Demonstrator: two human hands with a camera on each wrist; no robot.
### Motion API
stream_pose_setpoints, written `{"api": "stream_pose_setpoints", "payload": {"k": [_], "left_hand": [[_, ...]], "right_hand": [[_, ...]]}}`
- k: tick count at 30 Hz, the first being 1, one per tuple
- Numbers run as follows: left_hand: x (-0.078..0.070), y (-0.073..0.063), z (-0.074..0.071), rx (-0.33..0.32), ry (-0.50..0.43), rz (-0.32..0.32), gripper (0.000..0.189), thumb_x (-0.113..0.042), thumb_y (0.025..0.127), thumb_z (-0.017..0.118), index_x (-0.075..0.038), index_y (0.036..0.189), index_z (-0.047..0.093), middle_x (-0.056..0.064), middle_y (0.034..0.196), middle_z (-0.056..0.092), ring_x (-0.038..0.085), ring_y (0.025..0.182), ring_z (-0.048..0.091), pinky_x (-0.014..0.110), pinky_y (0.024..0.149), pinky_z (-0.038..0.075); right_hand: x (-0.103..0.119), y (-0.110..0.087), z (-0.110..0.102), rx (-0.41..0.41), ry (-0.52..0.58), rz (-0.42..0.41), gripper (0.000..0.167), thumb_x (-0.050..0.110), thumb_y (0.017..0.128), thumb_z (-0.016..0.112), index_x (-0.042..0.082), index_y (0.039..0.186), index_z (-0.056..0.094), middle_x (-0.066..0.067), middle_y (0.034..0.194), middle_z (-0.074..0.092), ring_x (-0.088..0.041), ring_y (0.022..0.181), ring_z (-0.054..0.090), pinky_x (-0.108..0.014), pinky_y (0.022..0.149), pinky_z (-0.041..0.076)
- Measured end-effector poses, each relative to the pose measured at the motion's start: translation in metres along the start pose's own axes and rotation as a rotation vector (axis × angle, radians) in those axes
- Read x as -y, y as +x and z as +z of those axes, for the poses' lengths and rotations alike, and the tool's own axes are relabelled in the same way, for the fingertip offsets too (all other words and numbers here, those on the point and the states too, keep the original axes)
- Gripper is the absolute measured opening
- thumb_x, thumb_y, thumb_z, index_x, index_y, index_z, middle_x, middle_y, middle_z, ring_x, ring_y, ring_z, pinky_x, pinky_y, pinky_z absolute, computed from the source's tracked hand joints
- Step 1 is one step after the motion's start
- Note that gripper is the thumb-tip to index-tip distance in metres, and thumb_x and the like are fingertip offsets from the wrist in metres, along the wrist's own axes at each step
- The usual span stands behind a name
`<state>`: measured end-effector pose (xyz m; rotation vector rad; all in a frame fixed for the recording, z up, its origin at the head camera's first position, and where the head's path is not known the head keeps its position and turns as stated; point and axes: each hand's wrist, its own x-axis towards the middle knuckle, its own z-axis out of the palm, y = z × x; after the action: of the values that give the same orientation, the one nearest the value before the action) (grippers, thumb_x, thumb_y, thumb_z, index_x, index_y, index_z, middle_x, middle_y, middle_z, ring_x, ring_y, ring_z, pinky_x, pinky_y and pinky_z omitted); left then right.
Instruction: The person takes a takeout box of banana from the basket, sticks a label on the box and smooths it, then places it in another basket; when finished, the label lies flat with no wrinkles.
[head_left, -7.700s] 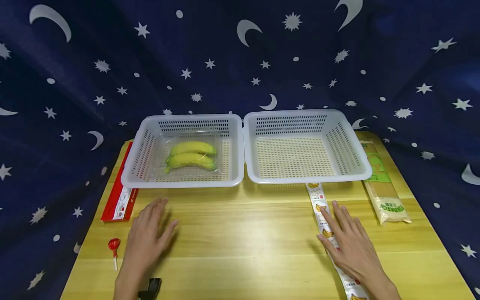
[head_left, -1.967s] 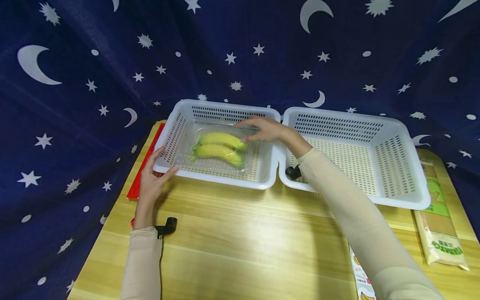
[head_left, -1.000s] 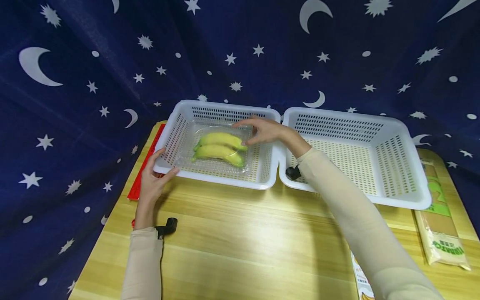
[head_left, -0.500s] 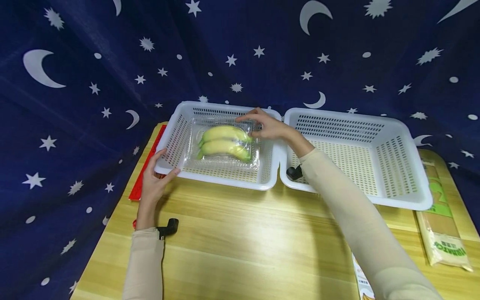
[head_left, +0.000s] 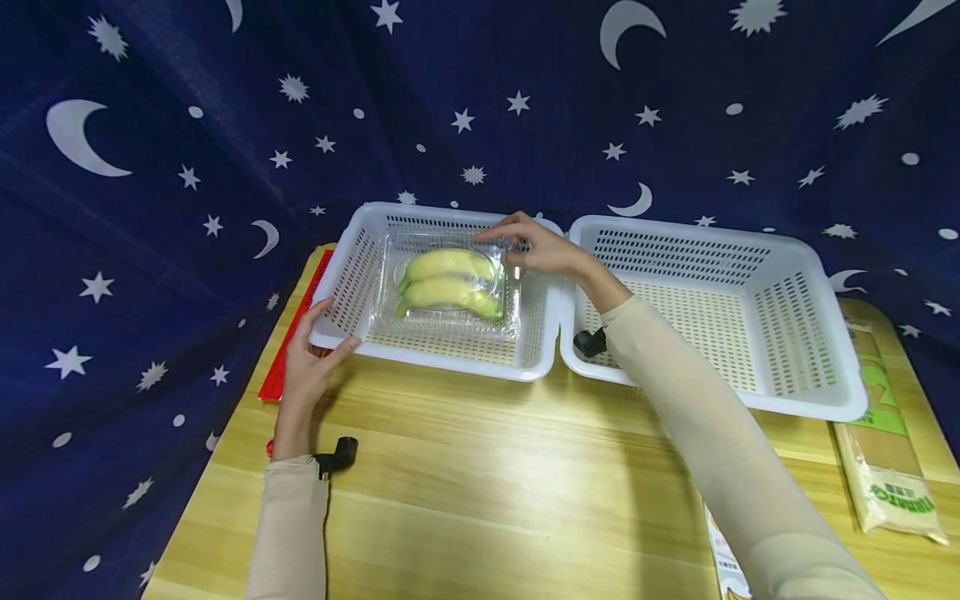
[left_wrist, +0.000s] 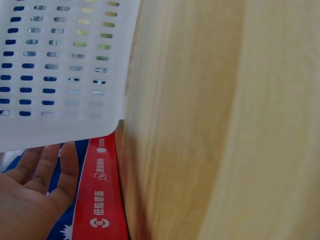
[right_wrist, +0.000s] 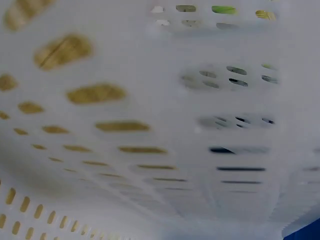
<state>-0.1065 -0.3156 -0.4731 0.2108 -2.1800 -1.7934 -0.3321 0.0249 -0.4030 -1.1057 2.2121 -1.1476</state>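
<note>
Curved bananas (head_left: 448, 283) in glossy, clear plastic box (head_left: 384, 287)

White characters reading 低脂意面 ran along the red packet (left_wrist: 100, 192); its smaller print was too fine to make out. A large 2 stood on the green band (head_left: 879, 383) of the long packet (head_left: 887, 454), above blurred green lettering.

Red packet (head_left: 274, 373) partly hidden by the left hand (head_left: 306, 364) and the left basket (head_left: 427, 359).
</note>
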Motion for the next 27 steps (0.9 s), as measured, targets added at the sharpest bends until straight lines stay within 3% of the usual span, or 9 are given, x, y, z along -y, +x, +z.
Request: {"api": "stream_pose_setpoints", "payload": {"k": [4,7,12,18,27], "left_hand": [[0.001,0.000,0.000,-0.001,0.004,0.003,0.073,0.004,0.081,0.074,-0.014,0.146,0.045,0.010,0.147,0.046,0.033,0.128,0.049,0.015,0.092,0.047],[0.000,0.000,0.000,-0.003,0.005,0.006,0.073,0.004,0.082,0.074,-0.014,0.145,0.045,0.009,0.147,0.046,0.033,0.128,0.049,0.015,0.092,0.047],[-0.001,0.000,0.001,-0.001,-0.008,0.013,0.072,0.004,0.082,0.073,-0.014,0.145,0.045,0.011,0.147,0.046,0.034,0.127,0.049,0.015,0.092,0.047],[0.000,0.000,0.001,0.002,-0.017,0.007,0.072,0.005,0.082,0.073,-0.014,0.145,0.045,0.011,0.147,0.045,0.034,0.127,0.049,0.014,0.091,0.048],[-0.001,-0.001,0.001,0.002,-0.005,-0.018,0.073,0.003,0.082,0.074,-0.016,0.146,0.045,0.009,0.148,0.044,0.033,0.130,0.047,0.018,0.095,0.046]], "right_hand": [[-0.002,0.001,-0.001,-0.001,0.008,-0.009,0.051,-0.002,0.089,0.056,0.015,0.137,0.058,-0.011,0.141,0.039,-0.026,0.121,0.035,-0.041,0.084,0.044],[-0.002,0.001,-0.001,-0.007,0.031,0.008,0.050,-0.003,0.090,0.055,0.012,0.137,0.057,-0.013,0.141,0.038,-0.028,0.119,0.036,-0.046,0.080,0.050],[0.011,-0.004,-0.002,-0.009,0.115,0.056,0.048,-0.005,0.092,0.051,0.007,0.138,0.056,-0.016,0.139,0.035,-0.027,0.100,0.043,-0.055,0.073,0.056],[0.029,-0.011,-0.004,-0.002,0.146,0.061,0.045,-0.005,0.093,0.048,0.001,0.138,0.054,-0.018,0.137,0.034,-0.020,0.080,0.044,-0.047,0.071,0.058],[0.029,-0.013,-0.007,-0.021,0.203,0.102,0.043,-0.002,0.095,0.048,0.005,0.137,0.057,-0.013,0.138,0.038,-0.040,0.085,0.048,-0.057,0.080,0.055]]}}
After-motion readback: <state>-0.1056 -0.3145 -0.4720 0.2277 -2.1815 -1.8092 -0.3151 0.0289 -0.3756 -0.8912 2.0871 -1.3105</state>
